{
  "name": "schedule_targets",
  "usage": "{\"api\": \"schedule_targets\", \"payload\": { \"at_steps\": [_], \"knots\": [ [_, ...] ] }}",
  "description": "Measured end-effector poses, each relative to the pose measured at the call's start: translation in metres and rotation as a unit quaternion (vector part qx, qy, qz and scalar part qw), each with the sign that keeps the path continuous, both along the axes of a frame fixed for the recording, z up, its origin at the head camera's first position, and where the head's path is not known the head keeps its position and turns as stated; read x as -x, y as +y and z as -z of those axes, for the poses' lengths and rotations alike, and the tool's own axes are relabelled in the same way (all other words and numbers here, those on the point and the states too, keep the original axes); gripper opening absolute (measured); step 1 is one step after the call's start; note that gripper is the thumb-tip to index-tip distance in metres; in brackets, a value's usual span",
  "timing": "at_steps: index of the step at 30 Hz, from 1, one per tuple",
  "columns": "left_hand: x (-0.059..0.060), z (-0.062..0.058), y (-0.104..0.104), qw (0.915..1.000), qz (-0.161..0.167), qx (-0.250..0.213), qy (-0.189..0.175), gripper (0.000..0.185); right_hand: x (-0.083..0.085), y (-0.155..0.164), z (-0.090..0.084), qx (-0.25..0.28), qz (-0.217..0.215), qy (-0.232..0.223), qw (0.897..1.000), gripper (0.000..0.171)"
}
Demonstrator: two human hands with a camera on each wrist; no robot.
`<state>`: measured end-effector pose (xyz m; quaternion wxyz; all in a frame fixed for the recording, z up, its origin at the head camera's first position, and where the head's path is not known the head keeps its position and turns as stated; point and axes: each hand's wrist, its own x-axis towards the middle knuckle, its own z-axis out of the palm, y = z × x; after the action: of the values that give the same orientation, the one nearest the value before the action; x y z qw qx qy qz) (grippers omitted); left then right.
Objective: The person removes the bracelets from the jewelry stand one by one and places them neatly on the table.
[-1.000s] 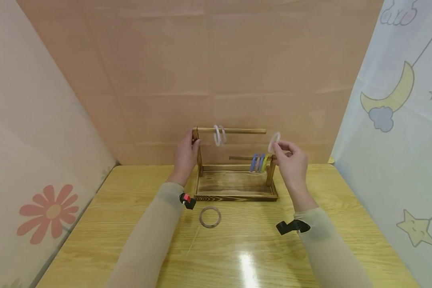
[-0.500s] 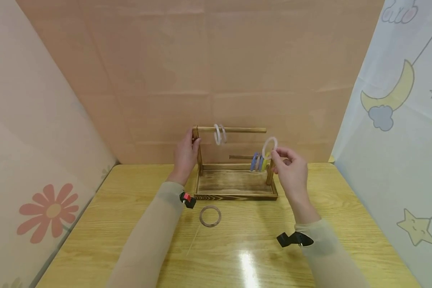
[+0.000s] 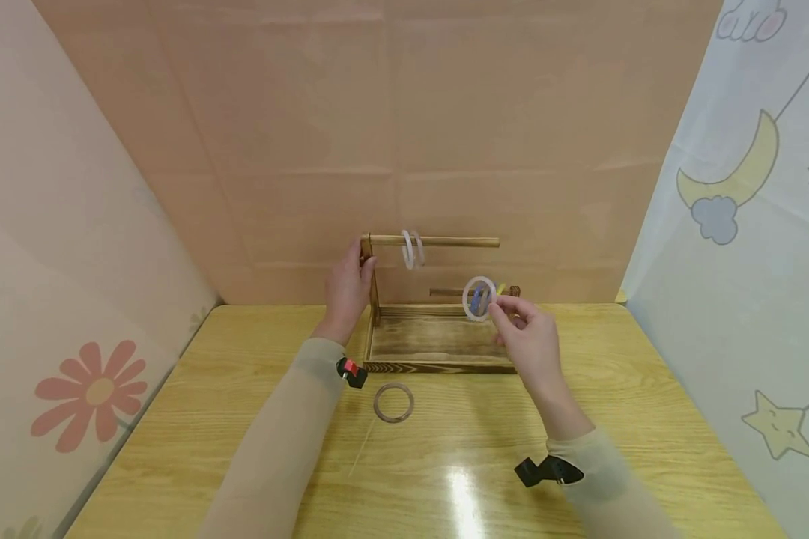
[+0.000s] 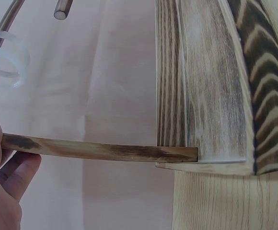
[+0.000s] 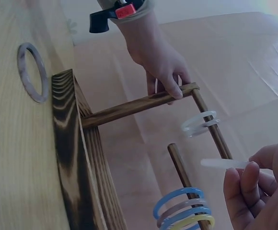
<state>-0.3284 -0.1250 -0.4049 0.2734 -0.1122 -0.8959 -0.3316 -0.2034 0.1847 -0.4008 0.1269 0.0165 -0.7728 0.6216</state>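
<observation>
1. We saw a wooden bangle rack on a yellow wood-grain worktop: a shallow tray with dark grain, a post at either end, and two horizontal bars at different heights.
2. We found the right hand in front of the rack's right end, pinching a translucent white bangle between thumb and fingers. From the head camera we saw this bangle nearly face-on, overlapping coloured ones behind it; from the right wrist we saw it edge-on, in the air, apart from the lower bar.
3. We saw the left hand gripping the left post near its top, thumb on one side and fingers on the other.
4. We followed the upper bar from that post rightward to a free end; two pale bangles hung on it, close together, nearer the post.
5. We traced the lower bar leftward from the right post. Around it, from the free end inward, hung a blue bangle, a mauve one, another blue and a yellow bangle.
6. We noticed a brownish-mauve marbled bangle lying flat on the worktop, just in front of the tray, left of its middle.
7. Behind everything we saw a creased peach backdrop.
</observation>
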Motion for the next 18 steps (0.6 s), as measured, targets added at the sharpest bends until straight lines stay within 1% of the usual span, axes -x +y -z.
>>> {"api": "schedule_targets", "payload": {
  "at_steps": [9, 12, 18],
  "knots": [
    [0.000, 0.000, 0.000, 1.0000, -0.004, 0.000, 0.001, 0.024, -0.005, -0.011, 0.015, -0.029, -0.047, -0.017, 0.998, 0.027],
    [0.000, 0.000, -0.001, 1.0000, -0.007, 0.003, 0.002, 0.024, -0.006, -0.014, 0.022, -0.029, -0.069, -0.026, 0.997, 0.025],
    [-0.002, -0.001, -0.002, 1.0000, -0.007, 0.003, -0.004, 0.027, -0.010, -0.019, 0.031, -0.035, -0.096, -0.042, 0.994, 0.025]
  ]
}}
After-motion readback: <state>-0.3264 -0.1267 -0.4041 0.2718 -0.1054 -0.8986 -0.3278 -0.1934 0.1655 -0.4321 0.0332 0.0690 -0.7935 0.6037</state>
